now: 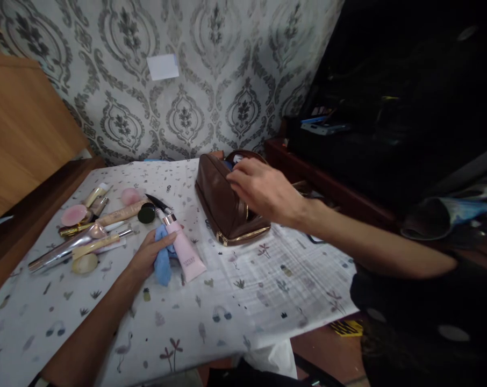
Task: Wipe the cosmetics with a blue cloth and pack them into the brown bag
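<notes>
My left hand (152,250) is closed round a blue cloth (163,267) and a pink squeeze tube (187,255) with a metallic neck. The tube slants over the tablecloth, its wide end toward the lower right. At the middle of the table stands a brown zip bag (217,191) with its gold zipper undone. My right hand (257,185) is over the bag's opening, fingers bent and pressed together. The tips are partly hidden at the opening, so what they grip does not show. Something bluish shows in the bag by the fingers.
Several cosmetics lie to the left, among them a silver-pink tube (64,250), a pink round item (74,215), a beige tube (120,213) and a dark round lid (147,213). A patterned white cloth (223,301) covers the table. A wooden panel (29,123) rises at left.
</notes>
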Tool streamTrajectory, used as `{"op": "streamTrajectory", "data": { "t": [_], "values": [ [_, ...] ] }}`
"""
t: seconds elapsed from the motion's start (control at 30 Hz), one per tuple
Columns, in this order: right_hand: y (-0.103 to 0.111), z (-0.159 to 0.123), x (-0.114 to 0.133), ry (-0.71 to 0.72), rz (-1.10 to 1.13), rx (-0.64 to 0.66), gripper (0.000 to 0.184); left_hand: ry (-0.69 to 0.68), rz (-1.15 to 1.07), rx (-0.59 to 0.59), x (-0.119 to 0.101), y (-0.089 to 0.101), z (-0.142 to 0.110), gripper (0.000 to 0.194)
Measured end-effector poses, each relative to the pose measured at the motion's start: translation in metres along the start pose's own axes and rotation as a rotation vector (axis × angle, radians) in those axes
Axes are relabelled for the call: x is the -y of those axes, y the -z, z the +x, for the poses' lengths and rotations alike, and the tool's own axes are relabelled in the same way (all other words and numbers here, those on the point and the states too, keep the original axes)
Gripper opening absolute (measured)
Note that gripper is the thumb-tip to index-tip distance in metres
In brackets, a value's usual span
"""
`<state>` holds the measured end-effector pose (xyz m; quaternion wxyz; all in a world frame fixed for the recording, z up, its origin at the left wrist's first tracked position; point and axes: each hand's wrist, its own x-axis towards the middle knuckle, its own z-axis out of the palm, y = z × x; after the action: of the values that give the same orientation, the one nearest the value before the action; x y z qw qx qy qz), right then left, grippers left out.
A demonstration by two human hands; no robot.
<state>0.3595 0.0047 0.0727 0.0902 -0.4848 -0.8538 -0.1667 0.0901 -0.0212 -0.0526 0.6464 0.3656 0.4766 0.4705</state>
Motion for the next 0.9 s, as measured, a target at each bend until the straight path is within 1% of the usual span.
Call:
{"op": "streamTrajectory", "data": {
  "t": [0.07,0.2,0.3,0.37,0.43,0.5,0.6,0.7,0.8,0.9],
  "values": [
    [-0.008,-0.013,0.018,0.124,0.086,-0.075,0.030,0.004,0.001,0.002,0.000,-0.001,-0.001,0.060],
    [-0.036,-0.033,0.050,0.322,0.181,-0.175,0.025,-0.012,-0.002,0.020,-0.001,0.000,-0.001,0.058],
    [-0.053,-0.041,0.067,0.395,0.268,-0.187,0.021,-0.030,-0.009,0.006,0.000,0.001,0.000,0.057],
    [-0.059,-0.044,0.077,0.423,0.340,-0.147,0.020,-0.034,-0.026,-0.008,0.001,0.001,0.000,0.056],
    [-0.061,-0.045,0.084,0.425,0.414,-0.072,0.029,-0.036,-0.040,-0.004,0.002,0.001,0.000,0.054],
    [-0.063,-0.046,0.089,0.401,0.487,0.009,0.045,-0.031,-0.043,0.018,0.003,0.000,-0.001,0.053],
    [-0.068,-0.048,0.095,0.339,0.626,0.121,0.067,-0.025,-0.043,0.051,0.003,-0.001,-0.001,0.054],
    [-0.075,-0.053,0.101,0.270,0.792,0.208,0.084,-0.026,-0.047,0.060,0.004,-0.001,-0.002,0.057],
    [-0.083,-0.058,0.107,0.201,0.948,0.246,0.090,-0.025,-0.044,0.061,0.006,-0.001,-0.003,0.062],
    [-0.088,-0.063,0.112,0.127,1.092,0.222,0.087,-0.066,-0.038,0.057,0.008,-0.001,-0.004,0.067]
  ]
}}
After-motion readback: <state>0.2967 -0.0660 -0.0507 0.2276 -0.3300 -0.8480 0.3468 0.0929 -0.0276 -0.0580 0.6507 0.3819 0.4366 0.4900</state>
